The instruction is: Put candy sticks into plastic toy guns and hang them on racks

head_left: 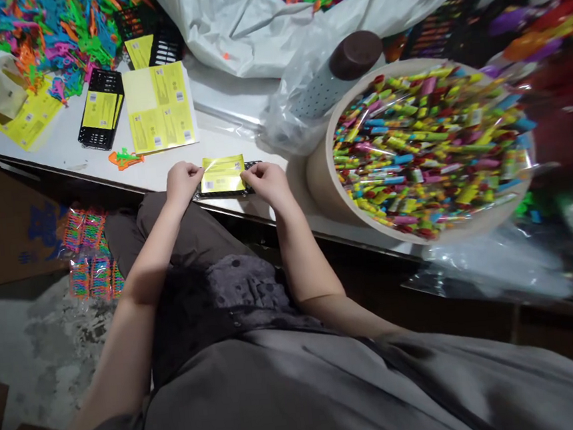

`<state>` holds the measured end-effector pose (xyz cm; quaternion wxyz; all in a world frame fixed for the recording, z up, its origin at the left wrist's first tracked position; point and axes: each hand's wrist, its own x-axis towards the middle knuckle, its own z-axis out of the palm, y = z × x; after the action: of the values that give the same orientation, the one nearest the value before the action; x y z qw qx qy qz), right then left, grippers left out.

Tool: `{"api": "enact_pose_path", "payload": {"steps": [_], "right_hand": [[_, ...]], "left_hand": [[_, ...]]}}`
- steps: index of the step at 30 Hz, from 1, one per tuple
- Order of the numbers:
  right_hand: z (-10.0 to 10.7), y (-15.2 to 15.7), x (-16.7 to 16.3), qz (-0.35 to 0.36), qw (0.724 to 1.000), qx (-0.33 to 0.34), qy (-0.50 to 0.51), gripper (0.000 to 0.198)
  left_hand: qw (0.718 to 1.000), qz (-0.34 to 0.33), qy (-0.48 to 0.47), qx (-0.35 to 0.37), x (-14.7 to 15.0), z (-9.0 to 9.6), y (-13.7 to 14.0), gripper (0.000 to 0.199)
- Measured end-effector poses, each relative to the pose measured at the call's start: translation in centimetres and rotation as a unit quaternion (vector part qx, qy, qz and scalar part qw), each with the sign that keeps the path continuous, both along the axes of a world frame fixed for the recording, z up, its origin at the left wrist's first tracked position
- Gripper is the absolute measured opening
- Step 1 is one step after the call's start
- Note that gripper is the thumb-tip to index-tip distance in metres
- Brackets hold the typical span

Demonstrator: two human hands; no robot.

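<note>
Between my two hands is a yellow printed label (222, 174) with a small barcode, stretched flat over a black slatted plastic tray (257, 167) at the table's front edge. My left hand (182, 184) pinches the label's left edge. At its right edge, my right hand (267, 182) pinches it too. Whether the label touches the tray below cannot be made out. Behind my left hand lies a sheet of yellow labels (178, 127) with one patch peeled bare. Beside that sheet, a black tray with a yellow label (99, 111) rests on the table.
An orange and green plastic piece (126, 159) lies near the front edge. Colourful plastic pieces (74, 26) are heaped at the back left. To my right stands a round tub (321, 182) full of wrapped sticks, with a dark-lidded bottle (355, 55) behind. Packed bags (90, 259) sit below left.
</note>
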<state>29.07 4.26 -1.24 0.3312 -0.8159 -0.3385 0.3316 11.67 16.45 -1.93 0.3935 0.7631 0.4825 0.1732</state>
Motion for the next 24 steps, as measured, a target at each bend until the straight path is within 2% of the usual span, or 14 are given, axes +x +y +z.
{"api": "enact_pose_path", "payload": {"steps": [6, 10, 17, 24], "right_hand": [[-1.2, 0.1, 0.3, 0.013, 0.999, 0.009, -0.032, 0.017], [-1.4, -0.1, 0.6, 0.013, 0.998, 0.032, -0.055, 0.015], [0.8, -1.4, 1.5, 0.028, 0.976, 0.118, -0.18, 0.016], [2.1, -1.9, 1.8, 0.025, 0.979, 0.147, -0.141, 0.016]], "left_hand": [[0.997, -0.039, 0.059, 0.032, 0.2, -0.2, -0.4, 0.022], [0.997, -0.044, 0.051, 0.039, 0.3, -0.3, -0.4, 0.023], [0.995, -0.071, -0.002, 0.065, 0.3, -0.4, -0.7, 0.021], [0.998, -0.03, -0.042, 0.031, 0.0, -0.3, -0.6, 0.018]]}}
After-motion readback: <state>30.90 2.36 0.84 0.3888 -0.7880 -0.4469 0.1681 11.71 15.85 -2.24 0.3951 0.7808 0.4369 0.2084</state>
